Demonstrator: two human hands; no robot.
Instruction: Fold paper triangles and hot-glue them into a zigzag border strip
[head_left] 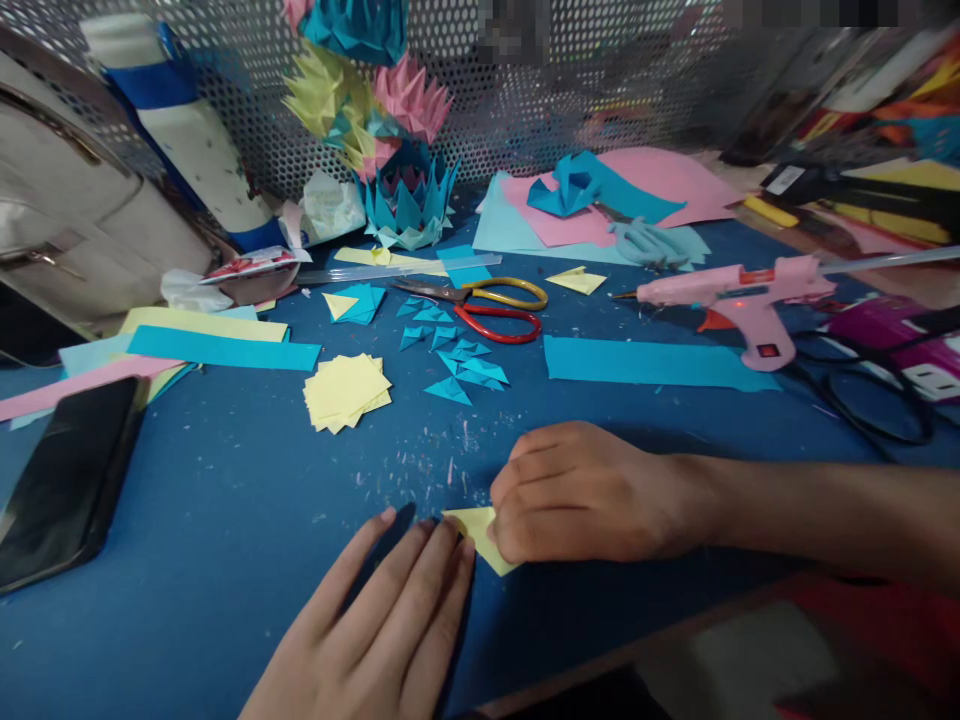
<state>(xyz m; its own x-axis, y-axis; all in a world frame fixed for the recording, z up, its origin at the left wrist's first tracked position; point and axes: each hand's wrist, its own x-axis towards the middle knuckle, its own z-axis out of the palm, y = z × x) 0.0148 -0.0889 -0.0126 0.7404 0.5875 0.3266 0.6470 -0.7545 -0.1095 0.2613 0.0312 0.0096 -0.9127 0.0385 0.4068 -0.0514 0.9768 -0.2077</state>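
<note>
While the left hand (375, 620) lies palm-down w/ fingers nearly straight, its tips touch the left corner of the yellow folded paper (481, 532), flat on the blue tabletop (225, 510) betw. both hands. The right hand (577, 495) is curled over the paper's right part; can't tell if it pinches or just presses, b/c the knuckles hide the fingertips. Paper's prob. v. light & thin: soft as a single ply, stiffer along creases, apt to slide on the smooth top unless pinned, & easy to crumple or tear at the points. Best hold, I'd say: one fingertip flat near a corner, light pinch on a folded edge, no squeezing mid-panel. Further off, the stack of yellow paper (346, 392) sits left of small blue folded pieces (469, 365); beyond 'em, scissors (457, 295) w/ open handles, & a pink glue gun (739, 290) to the right. At back, a blue paper flower (412, 205) stands near the perforated metal panel (247, 80).
</note>
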